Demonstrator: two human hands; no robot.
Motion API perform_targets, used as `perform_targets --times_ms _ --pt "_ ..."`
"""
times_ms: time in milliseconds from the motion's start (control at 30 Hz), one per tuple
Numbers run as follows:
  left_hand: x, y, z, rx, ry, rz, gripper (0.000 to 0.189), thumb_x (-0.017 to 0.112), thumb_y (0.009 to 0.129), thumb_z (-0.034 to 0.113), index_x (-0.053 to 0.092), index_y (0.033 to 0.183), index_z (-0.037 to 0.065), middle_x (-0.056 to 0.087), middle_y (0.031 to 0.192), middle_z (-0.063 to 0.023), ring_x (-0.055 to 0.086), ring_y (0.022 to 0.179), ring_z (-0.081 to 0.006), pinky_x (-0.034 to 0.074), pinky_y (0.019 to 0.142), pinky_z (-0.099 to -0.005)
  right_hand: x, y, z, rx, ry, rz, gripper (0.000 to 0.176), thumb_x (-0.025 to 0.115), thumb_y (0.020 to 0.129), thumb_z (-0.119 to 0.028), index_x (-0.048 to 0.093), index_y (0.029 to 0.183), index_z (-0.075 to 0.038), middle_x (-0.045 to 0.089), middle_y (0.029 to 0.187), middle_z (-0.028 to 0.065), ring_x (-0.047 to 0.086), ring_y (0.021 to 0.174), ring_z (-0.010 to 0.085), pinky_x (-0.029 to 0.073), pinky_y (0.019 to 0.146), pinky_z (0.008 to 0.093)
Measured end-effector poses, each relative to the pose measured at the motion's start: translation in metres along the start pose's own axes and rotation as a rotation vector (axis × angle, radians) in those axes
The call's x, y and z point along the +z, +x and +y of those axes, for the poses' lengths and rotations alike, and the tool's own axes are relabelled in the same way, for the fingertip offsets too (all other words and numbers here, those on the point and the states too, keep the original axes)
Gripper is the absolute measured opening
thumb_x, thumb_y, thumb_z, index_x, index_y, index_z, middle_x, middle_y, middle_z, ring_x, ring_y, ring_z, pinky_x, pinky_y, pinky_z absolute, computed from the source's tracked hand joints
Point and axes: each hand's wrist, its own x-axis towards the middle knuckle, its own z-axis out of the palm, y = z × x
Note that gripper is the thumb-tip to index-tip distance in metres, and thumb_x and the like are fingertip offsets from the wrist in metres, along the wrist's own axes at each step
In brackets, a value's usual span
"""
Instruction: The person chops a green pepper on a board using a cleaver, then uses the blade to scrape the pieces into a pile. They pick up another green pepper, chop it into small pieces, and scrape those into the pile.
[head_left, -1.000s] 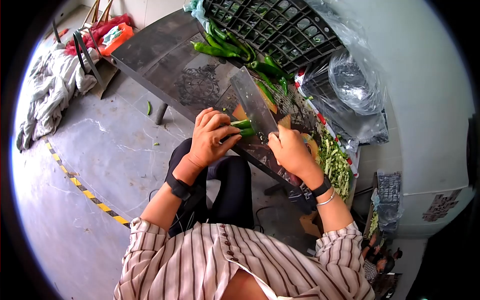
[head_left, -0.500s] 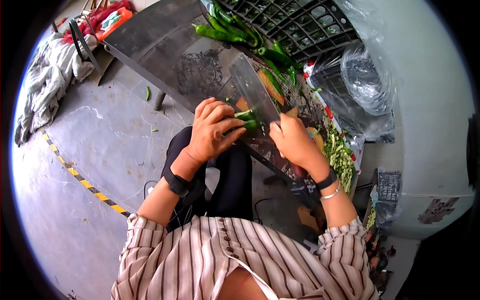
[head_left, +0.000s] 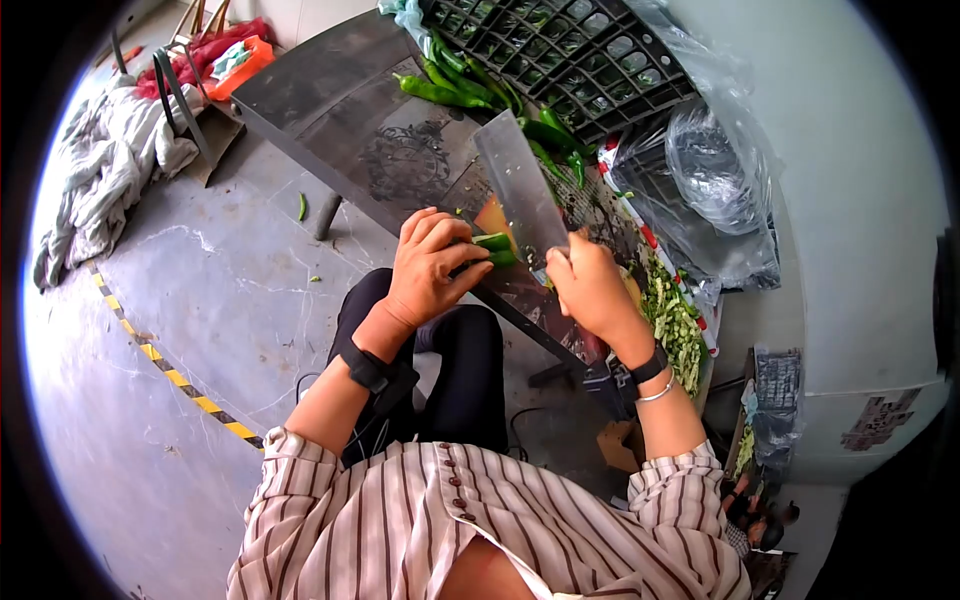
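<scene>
My left hand [head_left: 428, 268] presses a small bunch of green peppers [head_left: 493, 248] down on a cutting board [head_left: 520, 285] at the near edge of a dark low table [head_left: 330, 105]. My right hand [head_left: 590, 285] grips the handle of a broad steel cleaver [head_left: 518, 188]. Its blade stands raised and tilted just right of the peppers' cut ends. A heap of chopped green pepper [head_left: 670, 325] lies to the right of my right hand.
Whole green peppers [head_left: 470, 88] lie at the table's far side beside a black plastic crate [head_left: 560, 50]. Clear plastic bags [head_left: 715, 165] sit at the right by the wall. Grey cloth [head_left: 105, 165] lies on the concrete floor at left, near yellow-black tape [head_left: 170, 375].
The cleaver has risen and dropped between frames in a chopping motion and now stands lifted above the peppers. My left hand stays on the bunch; the view has shifted slightly.
</scene>
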Motion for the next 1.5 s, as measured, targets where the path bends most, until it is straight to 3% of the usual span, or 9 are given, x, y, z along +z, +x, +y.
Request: perform_targets --times_ms 667,867,967,1067,1100,1133,1200,1367,1500 --pt "0.003 0.002 0.0 -0.015 0.026 0.01 0.019 0.077 0.067 0.02 0.07 0.084 0.016 0.057 0.094 0.0001 0.053 0.1 -0.0202 0.035 0.099 -0.0426 0.013 0.014 0.001 0.007 -0.049 -0.068 0.024 0.053 0.087 -0.013 0.053 0.079 0.009 0.056 0.07 0.0315 0.057 0.071 0.0476 0.046 0.062 0.0497" --pt "0.002 0.003 0.002 -0.005 0.031 0.013 0.022 0.079 0.064 0.019 0.07 0.083 0.014 0.056 0.092 -0.0027 0.053 0.097 -0.0241 0.035 0.096 -0.0429 0.029 0.055 0.013 -0.208 -0.236 0.078 0.022 0.054 0.084 -0.013 0.054 0.078 0.007 0.058 0.071 0.0301 0.06 0.068 0.0438 0.048 0.063 0.0497" --pt "0.003 -0.001 0.001 -0.003 0.026 0.027 0.021 0.079 0.065 0.019 0.07 0.083 0.013 0.056 0.093 -0.0028 0.053 0.098 -0.0245 0.035 0.097 -0.0434 0.015 0.055 0.012 0.084 0.07 -0.014 0.023 0.048 0.085 -0.013 0.053 0.076 0.007 0.058 0.065 0.0276 0.06 0.064 0.0423 0.049 0.06 0.0484" --pt "0.002 0.001 0.0 -0.014 0.0 0.028 0.02 0.079 0.066 0.018 0.07 0.083 0.013 0.056 0.092 -0.0025 0.053 0.098 -0.0241 0.034 0.099 -0.0439 0.014 0.037 0.029 -0.045 0.015 0.044 0.023 0.047 0.085 -0.013 0.052 0.075 0.007 0.056 0.062 0.0264 0.059 0.062 0.0421 0.048 0.06 0.0481" --pt "0.002 0.002 0.001 -0.014 0.008 0.026 0.02 0.079 0.065 0.018 0.07 0.083 0.014 0.056 0.092 -0.0024 0.053 0.098 -0.024 0.035 0.098 -0.0438 0.004 0.024 0.006 0.118 0.122 -0.014 0.023 0.049 0.085 -0.013 0.052 0.075 0.007 0.056 0.063 0.0262 0.058 0.063 0.0434 0.047 0.06 0.048" --pt "0.002 0.002 0.001 -0.013 0.012 0.018 0.02 0.079 0.065 0.018 0.07 0.083 0.014 0.056 0.092 -0.0024 0.053 0.097 -0.0238 0.035 0.098 -0.0437 0.004 0.018 0.007 0.13 0.125 -0.015 0.023 0.049 0.085 -0.013 0.052 0.075 0.007 0.056 0.063 0.0262 0.058 0.063 0.0434 0.047 0.06 0.048" --pt "0.002 0.002 0.002 -0.011 0.006 0.004 0.021 0.079 0.065 0.017 0.07 0.083 0.014 0.056 0.091 -0.0023 0.053 0.095 -0.0235 0.035 0.097 -0.0435 0.006 0.005 0.009 -0.058 -0.03 0.018 0.022 0.05 0.086 -0.013 0.052 0.077 0.007 0.057 0.064 0.0267 0.058 0.064 0.0444 0.046 0.059 0.0472" --pt "0.003 0.003 0.0 -0.016 0.006 0.027 0.021 0.079 0.064 0.018 0.07 0.083 0.013 0.055 0.09 -0.0019 0.053 0.094 -0.0229 0.035 0.096 -0.0429 0.012 -0.005 0.0 0.076 0.04 -0.061 0.023 0.051 0.088 -0.014 0.052 0.078 0.008 0.056 0.07 0.03 0.057 0.07 0.0469 0.046 0.061 0.0486" --pt "0.002 0.002 0.001 -0.02 0.012 0.014 0.021 0.079 0.064 0.018 0.071 0.084 0.014 0.056 0.091 -0.0019 0.054 0.095 -0.0226 0.035 0.096 -0.0427 0.01 -0.002 -0.003 0.045 0.008 -0.08 0.023 0.051 0.088 -0.013 0.052 0.078 0.008 0.056 0.07 0.0303 0.057 0.07 0.0471 0.045 0.061 0.0493"
